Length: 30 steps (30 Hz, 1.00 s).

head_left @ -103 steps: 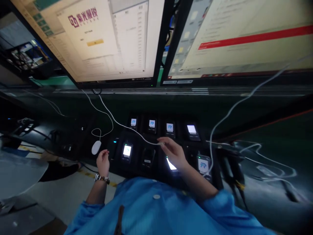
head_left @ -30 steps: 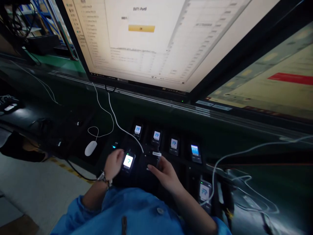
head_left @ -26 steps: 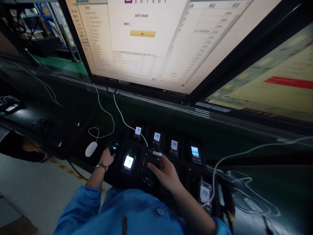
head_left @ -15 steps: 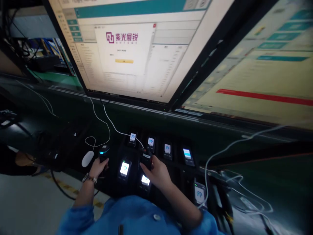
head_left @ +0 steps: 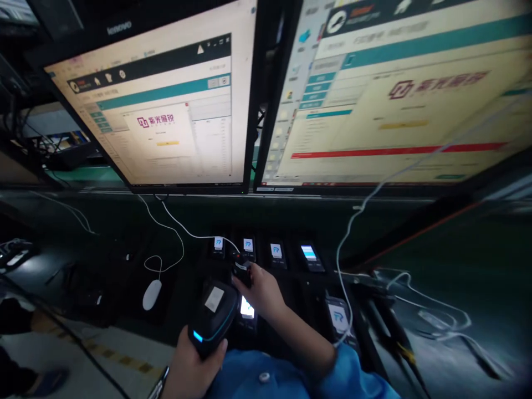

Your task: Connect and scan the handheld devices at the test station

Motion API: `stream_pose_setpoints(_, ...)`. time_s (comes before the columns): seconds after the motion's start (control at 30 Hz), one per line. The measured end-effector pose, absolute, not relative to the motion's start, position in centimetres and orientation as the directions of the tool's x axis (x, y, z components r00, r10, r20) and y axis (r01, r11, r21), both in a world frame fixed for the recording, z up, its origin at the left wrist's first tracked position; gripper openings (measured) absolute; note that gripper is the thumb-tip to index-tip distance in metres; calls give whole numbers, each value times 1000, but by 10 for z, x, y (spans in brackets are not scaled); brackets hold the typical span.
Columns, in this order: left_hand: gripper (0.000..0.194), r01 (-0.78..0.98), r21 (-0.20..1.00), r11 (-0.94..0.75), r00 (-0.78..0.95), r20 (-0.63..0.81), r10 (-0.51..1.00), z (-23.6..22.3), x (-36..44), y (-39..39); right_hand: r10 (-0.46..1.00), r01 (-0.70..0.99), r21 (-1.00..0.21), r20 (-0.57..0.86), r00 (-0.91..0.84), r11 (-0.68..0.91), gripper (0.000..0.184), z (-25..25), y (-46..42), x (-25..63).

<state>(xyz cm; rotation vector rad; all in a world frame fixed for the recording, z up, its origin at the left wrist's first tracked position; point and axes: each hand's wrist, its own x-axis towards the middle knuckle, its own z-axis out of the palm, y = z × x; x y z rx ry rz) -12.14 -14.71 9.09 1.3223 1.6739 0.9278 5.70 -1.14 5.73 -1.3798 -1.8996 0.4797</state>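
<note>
Two monitors [head_left: 166,127] filled the top of the frame, their text too blurred to read. At lower centre the left hand [head_left: 195,363], cut off at the wrist, gripped a handheld scanner [head_left: 213,318]; the right hand [head_left: 261,291] pinched a dark small device [head_left: 242,270], half hidden by fingers.

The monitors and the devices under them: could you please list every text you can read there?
"lenovo": bezel of the left monitor.
Purple logo with characters on the left monitor's window: too blurred to read.
Right monitor: text blurred.
Lit small devices: a logo, no legible words.
</note>
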Motion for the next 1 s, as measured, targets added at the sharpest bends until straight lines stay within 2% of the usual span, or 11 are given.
stream_pose_setpoints(0.13,38,519,836,177,-122,-133,984,97,-117,-144,934,645,-684,323,-152,341,21,58,-13,60)
stream_pose_setpoints(0.23,37,544,819,184,-102,-153,983,103,-114,-141,929,640,-683,341,-147,352,20,58,-15,62)
stream_pose_setpoints(0.43,37,524,824,214,-131,-171,977,104,-112,-138,913,614,-686,374,-164,391,18,59,-18,64)
stream_pose_setpoints(0.63,39,453,858,242,-48,-247,968,104,-115,-138,923,605,-705,352,-154,370,17,60,-17,63)
stream_pose_setpoints(0.77,40,425,865,265,-107,-243,964,101,-117,-139,926,587,-722,348,-149,366,18,58,-17,64)
stream_pose_setpoints(0.9,43,459,838,294,-207,-220,953,92,-145,-112,951,442,-842,267,-158,310,23,61,-20,68)
stream_pose_setpoints(1.0,40,495,760,421,-326,-286,901,72,-186,-78,966,243,-950,147,-214,198,31,71,-24,71)
